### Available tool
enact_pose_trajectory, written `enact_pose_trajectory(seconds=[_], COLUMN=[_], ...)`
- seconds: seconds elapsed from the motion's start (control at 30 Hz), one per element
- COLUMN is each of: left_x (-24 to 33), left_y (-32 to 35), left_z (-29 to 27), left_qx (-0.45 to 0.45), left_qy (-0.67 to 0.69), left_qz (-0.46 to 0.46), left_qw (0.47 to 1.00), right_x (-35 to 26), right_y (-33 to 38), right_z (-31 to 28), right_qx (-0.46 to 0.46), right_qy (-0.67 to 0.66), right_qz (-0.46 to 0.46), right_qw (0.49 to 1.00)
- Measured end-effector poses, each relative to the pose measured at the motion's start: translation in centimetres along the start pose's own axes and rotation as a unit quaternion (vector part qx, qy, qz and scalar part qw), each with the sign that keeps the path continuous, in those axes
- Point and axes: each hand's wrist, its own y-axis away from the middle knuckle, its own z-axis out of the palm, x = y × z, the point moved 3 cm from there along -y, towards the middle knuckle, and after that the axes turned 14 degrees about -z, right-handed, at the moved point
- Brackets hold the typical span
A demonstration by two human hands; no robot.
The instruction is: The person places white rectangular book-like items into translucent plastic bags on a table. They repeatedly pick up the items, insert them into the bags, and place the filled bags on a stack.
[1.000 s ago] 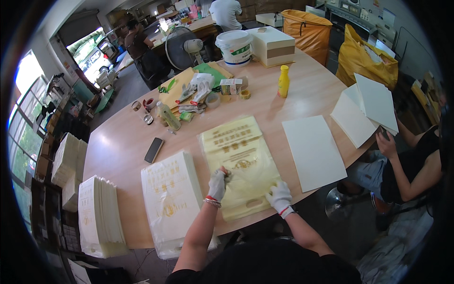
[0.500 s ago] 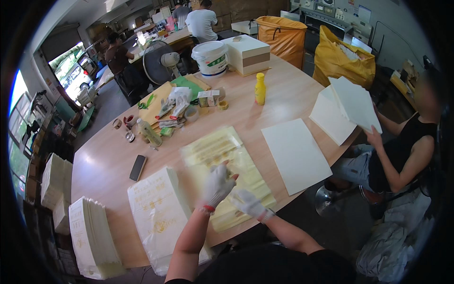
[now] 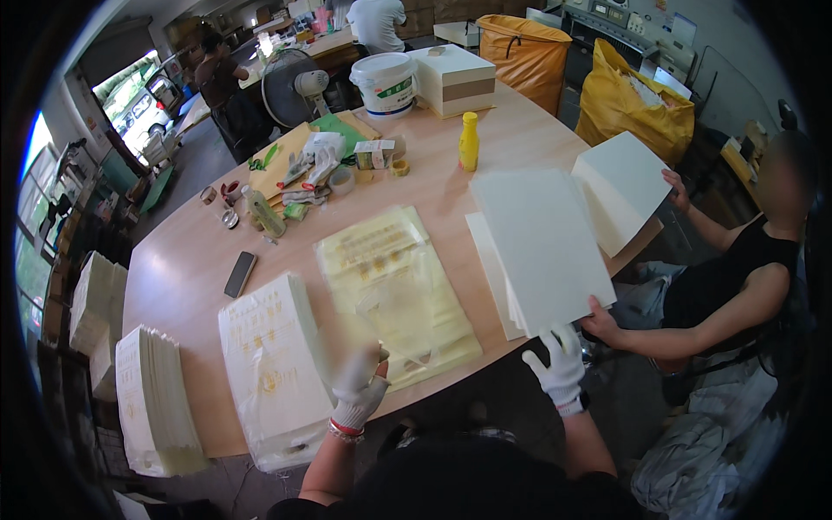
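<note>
My left hand (image 3: 359, 388), in a white knit glove with bare fingertips showing, is over the near table edge. It sits between a white printed plastic-bag stack (image 3: 276, 355) and a yellowish printed plastic-bag stack (image 3: 400, 299). Its upper fingers are smeared, but they seem stretched out, with nothing visible in them. My gloved right hand (image 3: 557, 368) has its fingers spread at the near edge of several white boards (image 3: 546, 243); whether it touches them I cannot tell. A co-worker's hand (image 3: 600, 321) grips the same boards at their lower right corner.
Another white board stack (image 3: 628, 186) lies by the co-worker's other hand. A phone (image 3: 240, 274), a clear bottle (image 3: 265, 214), a yellow bottle (image 3: 468, 143), tape rolls and a white bucket (image 3: 384, 85) stand farther back. More printed bags (image 3: 156, 403) are piled at left.
My right hand has moved right, from the yellowish bags to the boards. My left hand has drawn back toward me. The co-worker has brought several boards onto the one lying on the table.
</note>
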Motion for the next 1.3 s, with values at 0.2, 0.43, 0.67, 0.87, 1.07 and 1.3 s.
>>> enact_pose_trajectory(seconds=[0.2,0.43,0.67,0.87,1.07,1.3], left_x=[1.7,2.3,2.0,-0.5,1.7,2.8], left_y=[2.3,4.6,3.9,2.1,2.1,1.3], left_z=[1.6,3.6,13.7,18.4,12.7,11.6], left_qx=[-0.011,-0.104,-0.356,-0.426,-0.417,-0.363], left_qy=[-0.025,0.016,0.257,0.451,-0.011,-0.225], left_qz=[0.037,-0.024,-0.178,-0.397,-0.145,0.108], left_qw=[0.999,0.994,0.881,0.676,0.897,0.898], right_x=[2.8,6.1,7.0,-4.9,2.1,-7.6], right_y=[1.1,2.6,0.9,-4.5,16.3,6.1], right_z=[8.2,11.4,9.6,-2.6,11.7,13.7], right_qx=[-0.2,-0.197,-0.08,-0.139,0.031,0.106], right_qy=[-0.042,-0.103,-0.184,-0.34,-0.678,-0.595], right_qz=[-0.094,-0.094,-0.046,-0.207,0.491,0.425], right_qw=[0.974,0.97,0.979,0.907,0.546,0.674])
